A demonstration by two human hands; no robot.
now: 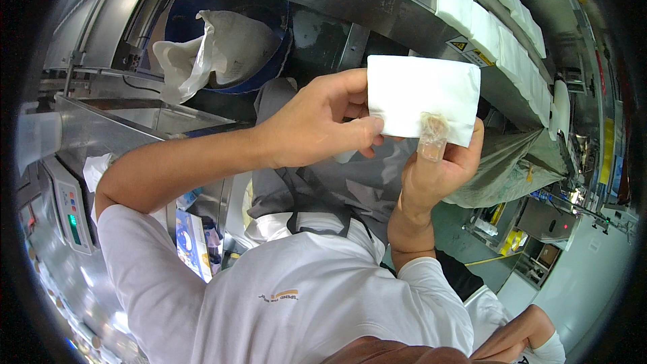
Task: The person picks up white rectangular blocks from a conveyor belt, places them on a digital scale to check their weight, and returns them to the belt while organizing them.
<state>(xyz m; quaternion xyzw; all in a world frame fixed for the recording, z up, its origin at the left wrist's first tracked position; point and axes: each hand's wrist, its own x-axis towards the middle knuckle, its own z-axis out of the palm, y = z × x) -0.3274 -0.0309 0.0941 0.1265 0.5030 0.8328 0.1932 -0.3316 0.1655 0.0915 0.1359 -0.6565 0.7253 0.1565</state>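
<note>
Both hands hold up a white rectangular pad of folded tissue (421, 98) in front of me. My left hand (317, 125) pinches its left edge between thumb and fingers. Gripping the lower right edge from below is my right hand (441, 162), whose thumb wears a clear finger cover pressed on the pad's face. My white shirt and grey apron fill the lower middle of the picture.
A row of white tissue stacks (502, 34) runs along a steel conveyor at the upper right. A blue bin lined with a white bag (222, 44) sits at the upper left. A small panel with a green display (71, 212) is at the left. Another person's arm (522, 334) shows at the lower right.
</note>
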